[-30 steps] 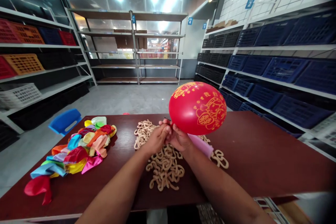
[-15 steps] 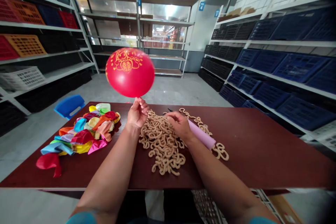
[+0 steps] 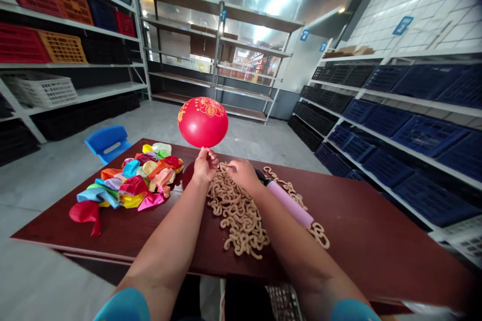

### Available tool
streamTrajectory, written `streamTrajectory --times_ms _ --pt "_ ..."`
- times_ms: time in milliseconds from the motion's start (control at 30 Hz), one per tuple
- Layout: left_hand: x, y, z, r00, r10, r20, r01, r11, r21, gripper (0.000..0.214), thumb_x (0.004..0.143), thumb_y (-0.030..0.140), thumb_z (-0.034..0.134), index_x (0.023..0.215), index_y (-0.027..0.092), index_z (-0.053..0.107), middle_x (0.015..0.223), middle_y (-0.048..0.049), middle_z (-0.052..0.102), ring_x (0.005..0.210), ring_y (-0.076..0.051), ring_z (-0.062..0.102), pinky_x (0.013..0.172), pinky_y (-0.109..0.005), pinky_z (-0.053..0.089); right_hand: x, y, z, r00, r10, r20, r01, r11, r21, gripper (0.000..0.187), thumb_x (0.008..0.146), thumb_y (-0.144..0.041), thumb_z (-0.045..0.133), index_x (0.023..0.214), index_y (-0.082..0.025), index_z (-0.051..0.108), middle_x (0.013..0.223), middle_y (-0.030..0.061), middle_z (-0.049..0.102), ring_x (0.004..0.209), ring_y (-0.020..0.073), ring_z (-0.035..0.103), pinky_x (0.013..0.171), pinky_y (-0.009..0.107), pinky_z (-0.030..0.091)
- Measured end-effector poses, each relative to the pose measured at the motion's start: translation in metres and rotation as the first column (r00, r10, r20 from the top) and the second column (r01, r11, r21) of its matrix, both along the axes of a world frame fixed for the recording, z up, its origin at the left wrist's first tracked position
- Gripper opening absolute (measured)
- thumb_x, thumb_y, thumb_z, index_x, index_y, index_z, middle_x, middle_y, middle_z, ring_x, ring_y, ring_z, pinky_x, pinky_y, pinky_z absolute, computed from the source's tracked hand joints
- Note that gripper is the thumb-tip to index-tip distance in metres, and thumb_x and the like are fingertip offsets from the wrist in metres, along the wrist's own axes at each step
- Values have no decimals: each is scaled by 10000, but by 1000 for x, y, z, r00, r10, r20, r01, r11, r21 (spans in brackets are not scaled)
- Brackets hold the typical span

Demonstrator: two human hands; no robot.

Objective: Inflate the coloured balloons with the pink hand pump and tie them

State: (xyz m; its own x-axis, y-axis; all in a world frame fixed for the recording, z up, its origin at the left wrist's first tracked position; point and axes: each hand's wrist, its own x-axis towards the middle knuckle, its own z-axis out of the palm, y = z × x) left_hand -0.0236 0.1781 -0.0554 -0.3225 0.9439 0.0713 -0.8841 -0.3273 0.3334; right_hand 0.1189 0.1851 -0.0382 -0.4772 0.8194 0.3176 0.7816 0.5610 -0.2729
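My left hand (image 3: pixel 204 165) pinches the neck of an inflated red balloon (image 3: pixel 203 122) with gold print, holding it upright above the dark red table (image 3: pixel 361 241). My right hand (image 3: pixel 243 173) rests, fingers curled, on a heap of tan hook-shaped clips (image 3: pixel 238 216) in the table's middle; whether it grips one I cannot tell. A pink hand pump (image 3: pixel 289 203) lies just right of my right forearm. A pile of flat, uninflated balloons (image 3: pixel 130 185) in many colours lies to the left of my left hand.
A blue plastic chair (image 3: pixel 107 142) stands beyond the table's far left corner. Metal shelving with red, orange and white crates lines the left wall (image 3: pixel 45 45); blue and black crates (image 3: pixel 406 125) fill the right shelves. Grey floor lies beyond.
The balloon went from both hands at centre-right to my left hand alone, swung left. My right hand dropped onto the clips. The view has tilted and shifted.
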Motion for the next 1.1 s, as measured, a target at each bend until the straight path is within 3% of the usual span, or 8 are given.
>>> streamTrajectory --times_ms 167,233,333,433,600,733,933,1100 --pt "2 -2 1 999 9 -53 -11 999 -42 191 827 272 513 691 150 458 560 39 413 447 -43 410 400 -153 282 -14 6 -5 997 -66 46 67 998 -8 142 740 -247 530 731 -211 667 873 56 659 879 197 551 758 300 378" --pt "4 -3 2 996 13 -87 -19 998 -63 192 816 282 525 694 148 462 561 39 433 426 -36 394 385 -148 267 -6 6 -2 987 -27 -156 19 998 -52 175 769 -285 496 774 -214 656 860 31 662 828 166 564 737 274 397" --pt "7 -5 7 981 18 -196 -33 997 -77 192 804 298 531 706 144 474 605 20 521 372 -21 341 347 -148 220 11 6 6 832 -1 -555 -126 974 -190 236 765 -388 499 822 -196 625 769 6 654 710 136 571 667 244 425" --pt "13 -8 10 952 -10 -307 -21 995 -98 208 780 334 551 732 142 486 699 -13 608 339 -14 318 321 -155 209 23 3 8 741 -25 -671 -204 944 -260 288 770 -435 490 855 -184 602 623 -17 598 558 114 530 578 232 423" --pt "26 -10 8 878 -106 -467 43 989 -144 247 751 382 574 753 147 497 726 -27 645 314 -24 339 297 -169 231 30 -1 5 855 170 -489 -143 985 92 219 805 -343 483 849 -204 647 772 18 593 720 130 545 705 251 425" --pt "39 -11 1 738 -150 -658 14 978 -207 286 777 443 519 786 157 527 442 32 528 271 -65 352 300 -181 250 31 -5 7 928 237 -289 -163 952 260 248 851 -276 424 915 -226 658 885 36 583 831 133 545 774 239 404" --pt "51 -9 -10 520 -32 -853 -83 993 -87 289 802 418 491 682 162 551 429 34 480 343 -76 390 374 -184 270 28 -14 10 977 79 -199 -19 957 289 262 866 -315 407 893 -251 659 886 30 599 821 135 548 746 223 376" --pt "40 -9 -5 560 182 -808 -298 954 8 200 734 211 612 548 158 562 528 8 492 508 -92 414 482 -178 279 38 -10 14 982 -86 -169 115 978 173 311 850 -437 400 859 -250 648 770 21 644 693 138 549 631 230 336"
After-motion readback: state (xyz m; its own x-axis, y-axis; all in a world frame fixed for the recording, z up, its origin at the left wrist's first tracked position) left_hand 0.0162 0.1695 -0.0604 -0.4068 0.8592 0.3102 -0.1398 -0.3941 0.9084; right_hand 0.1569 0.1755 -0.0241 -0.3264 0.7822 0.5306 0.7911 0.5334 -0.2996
